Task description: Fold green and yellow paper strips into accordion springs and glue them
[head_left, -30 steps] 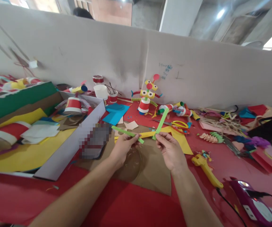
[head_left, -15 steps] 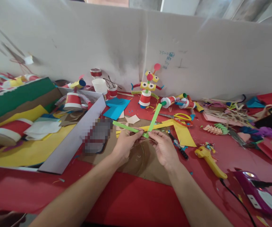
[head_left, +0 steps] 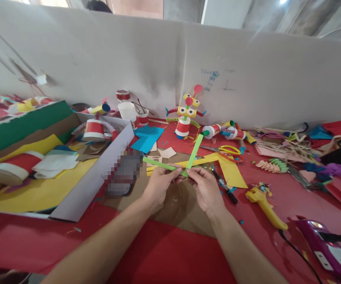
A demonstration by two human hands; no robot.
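Green paper strips (head_left: 195, 151) meet at an angle between my two hands, one length pointing up and away, the other out to the left. My left hand (head_left: 160, 186) pinches the strips near where they meet. Thumb and fingers of my right hand (head_left: 205, 187) close on the same corner from the other side. Below the hands lies a brown cardboard sheet (head_left: 149, 205). Just beyond them is a yellow paper strip (head_left: 206, 159). Whether the green strips are glued at the corner I cannot tell.
A box (head_left: 99, 173) with paper and cup figures stands left, beside a blurred phone (head_left: 124, 173). Paper-cup figures (head_left: 183, 127) stand at the back. Scissors (head_left: 229, 150), a craft knife (head_left: 226, 188), a corded yellow glue gun (head_left: 266, 208) and a purple power strip (head_left: 326, 246) lie right.
The whole view has shifted slightly, so things appear a little lower. Both hands keep their pinch on the green strips, with hardly any movement.
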